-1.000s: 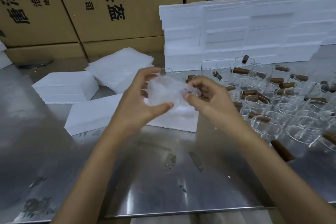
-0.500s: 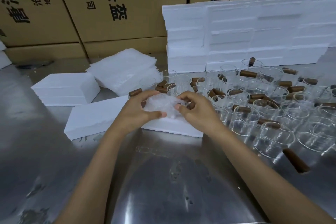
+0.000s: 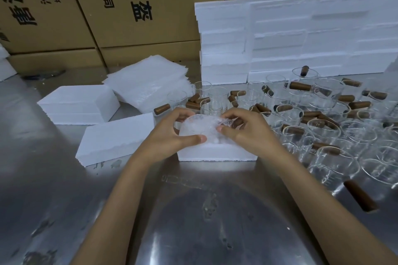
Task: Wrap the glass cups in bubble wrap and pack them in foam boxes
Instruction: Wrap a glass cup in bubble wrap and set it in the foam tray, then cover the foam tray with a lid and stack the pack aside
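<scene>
My left hand (image 3: 172, 135) cups the bubble-wrapped glass cup (image 3: 199, 128) over the open foam box (image 3: 215, 153) while my right hand (image 3: 247, 130) pinches its loose wrap, so it stays bundled going in.

Glossy steel table (image 3: 193, 232), matt foam box (image 3: 215, 154)

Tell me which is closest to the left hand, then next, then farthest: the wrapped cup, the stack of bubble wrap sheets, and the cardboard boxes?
1. Wrapped cup: held in the left hand.
2. Stack of bubble wrap sheets: behind the hand, a little to its left.
3. Cardboard boxes: at the very back.
</scene>
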Demonstrator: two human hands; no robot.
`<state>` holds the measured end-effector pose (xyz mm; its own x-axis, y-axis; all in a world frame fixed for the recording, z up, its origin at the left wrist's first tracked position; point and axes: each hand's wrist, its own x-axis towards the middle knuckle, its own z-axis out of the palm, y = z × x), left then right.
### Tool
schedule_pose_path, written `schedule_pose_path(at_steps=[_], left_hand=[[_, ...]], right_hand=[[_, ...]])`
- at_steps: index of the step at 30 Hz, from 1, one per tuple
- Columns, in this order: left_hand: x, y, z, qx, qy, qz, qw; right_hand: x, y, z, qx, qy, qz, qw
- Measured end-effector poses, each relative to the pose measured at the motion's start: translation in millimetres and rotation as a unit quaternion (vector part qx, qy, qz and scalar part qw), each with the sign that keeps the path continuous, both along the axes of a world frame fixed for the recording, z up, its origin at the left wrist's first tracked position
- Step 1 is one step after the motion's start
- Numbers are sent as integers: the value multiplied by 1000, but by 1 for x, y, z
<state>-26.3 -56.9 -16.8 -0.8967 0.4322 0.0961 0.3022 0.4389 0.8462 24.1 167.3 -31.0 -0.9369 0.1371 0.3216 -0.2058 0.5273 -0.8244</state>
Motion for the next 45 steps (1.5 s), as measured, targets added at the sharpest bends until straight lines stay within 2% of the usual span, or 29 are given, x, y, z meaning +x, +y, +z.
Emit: schedule_pose_path(at_steps=[11, 14, 16, 18, 20, 22, 24, 30, 35, 38, 41, 43, 45], left_hand=[[6, -1, 4, -8, 4, -20, 1000], [4, -27, 19, 10, 53, -6, 999], [-8, -60, 33, -88, 82, 21, 993], [-25, -93, 42, -247, 23, 34, 968], [-37, -116, 42, -367, -57, 42, 927], [-41, -127, 38, -394, -85, 50, 914], [-41, -132, 35, -376, -76, 38, 923], [-18, -127, 58, -281, -68, -5, 957], [6, -90, 106, -209, 4, -64, 976], [7, -40, 115, -232, 46, -107, 966], [-1, 7, 110, -305, 79, -141, 938], [-6, 28, 104, -339, 76, -155, 925], [-9, 39, 97, -360, 65, -164, 916]], right_hand=[[8, -3, 0, 12, 32, -16, 999], [11, -4, 0, -2, 48, -27, 998], [14, -3, 1, -11, 86, -54, 995], [16, -4, 3, -13, 115, -71, 991], [15, -6, 3, -12, 119, -69, 990], [14, -9, 2, -20, 114, -60, 991], [14, -11, 0, -36, 107, -44, 993], [9, -11, 1, -204, 88, -11, 975], [9, -7, 11, -391, 63, 29, 918], [9, -5, 14, -451, 59, 40, 890], [10, 0, 16, -517, 57, 64, 852], [10, 5, 18, -549, 52, 72, 831], [10, 10, 18, -559, 49, 67, 825]])
